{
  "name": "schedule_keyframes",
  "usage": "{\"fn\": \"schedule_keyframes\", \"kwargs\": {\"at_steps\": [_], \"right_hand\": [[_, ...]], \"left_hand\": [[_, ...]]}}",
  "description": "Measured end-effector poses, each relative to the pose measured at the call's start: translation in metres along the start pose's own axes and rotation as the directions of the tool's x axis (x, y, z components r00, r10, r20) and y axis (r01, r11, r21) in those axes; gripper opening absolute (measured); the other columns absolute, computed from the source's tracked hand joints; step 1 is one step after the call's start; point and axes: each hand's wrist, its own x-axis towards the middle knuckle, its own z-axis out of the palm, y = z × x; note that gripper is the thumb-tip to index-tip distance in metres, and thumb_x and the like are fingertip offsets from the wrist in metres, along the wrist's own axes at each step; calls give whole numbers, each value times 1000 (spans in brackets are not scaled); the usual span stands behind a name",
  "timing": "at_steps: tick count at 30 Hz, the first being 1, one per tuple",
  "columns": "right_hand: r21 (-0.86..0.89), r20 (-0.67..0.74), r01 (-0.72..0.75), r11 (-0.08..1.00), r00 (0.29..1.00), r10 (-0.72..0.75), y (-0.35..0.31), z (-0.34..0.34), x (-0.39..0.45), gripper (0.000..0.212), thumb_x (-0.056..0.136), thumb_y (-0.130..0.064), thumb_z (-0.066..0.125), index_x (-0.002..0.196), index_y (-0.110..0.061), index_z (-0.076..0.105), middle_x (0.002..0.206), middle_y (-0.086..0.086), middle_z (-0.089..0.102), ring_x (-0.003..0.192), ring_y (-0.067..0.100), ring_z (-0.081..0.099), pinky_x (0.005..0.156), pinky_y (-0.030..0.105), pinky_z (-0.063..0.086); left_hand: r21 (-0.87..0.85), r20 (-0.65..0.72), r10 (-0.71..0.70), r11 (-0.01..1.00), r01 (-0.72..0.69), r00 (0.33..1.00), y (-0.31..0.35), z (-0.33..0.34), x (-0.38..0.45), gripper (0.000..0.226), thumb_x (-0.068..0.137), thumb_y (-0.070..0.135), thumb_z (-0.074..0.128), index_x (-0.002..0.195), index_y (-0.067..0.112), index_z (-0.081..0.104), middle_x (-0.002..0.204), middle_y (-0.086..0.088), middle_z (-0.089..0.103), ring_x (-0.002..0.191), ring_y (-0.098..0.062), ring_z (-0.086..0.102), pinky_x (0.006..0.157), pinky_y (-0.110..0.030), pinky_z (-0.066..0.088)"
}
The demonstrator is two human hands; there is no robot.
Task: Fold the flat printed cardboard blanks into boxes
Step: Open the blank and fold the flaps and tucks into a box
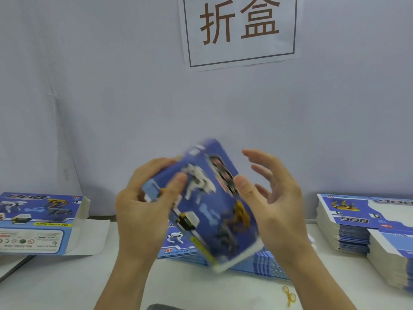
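left hand grips box; blank stacks beside.

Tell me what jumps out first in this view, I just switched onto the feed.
Dead centre, both hands work a blurred blue printed box in mid-air: the left hand grips its left end, the right hand touches its right edge with fingers spread. Above on the wall hangs a white sign with two large brown characters. Stacks of flat blanks sit on the right of the table, and a folded box on the left.
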Motion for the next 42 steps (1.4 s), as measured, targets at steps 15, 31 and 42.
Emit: {"fn": "schedule_keyframes", "kwargs": {"at_steps": [15, 31, 42], "right_hand": [[-528, 240, -207, 824, 894, 378, 1, 1, 3, 47, 93, -40, 51, 84, 4, 66, 77, 16, 67, 56, 14, 53, 59, 31, 43], [156, 79, -492, 857, 871, 486, 30, -53, 16, 88, 57, -49, 85, 136, -42, 48, 105, -5, 77, 88, 15, 74, 70, 34, 54], [-18, 373, -376, 927, 857, 355, 48, -20, -5, 81, 75, -64, 72, 138, -70, 22, 123, -20, 64, 107, -2, 67, 81, 18, 56]], "left_hand": [[-453, -669, -564, 825, 336, 483, -42, -27, 10, 46, 87, 58, 67, 109, 26, 42, 113, 1, 68, 85, -13, 73, 74, -46, 61], [-49, 57, -605, 792, 608, 794, -32, 28, -23, 80, 55, 67, 77, 123, 34, 49, 123, 1, 63, 97, -2, 66, 81, -36, 52], [-146, 144, -409, 892, 428, 901, -15, 32, -30, 48, 67, 58, 68, 109, 47, 49, 102, -17, 74, 74, -33, 75, 51, -34, 58]]}}
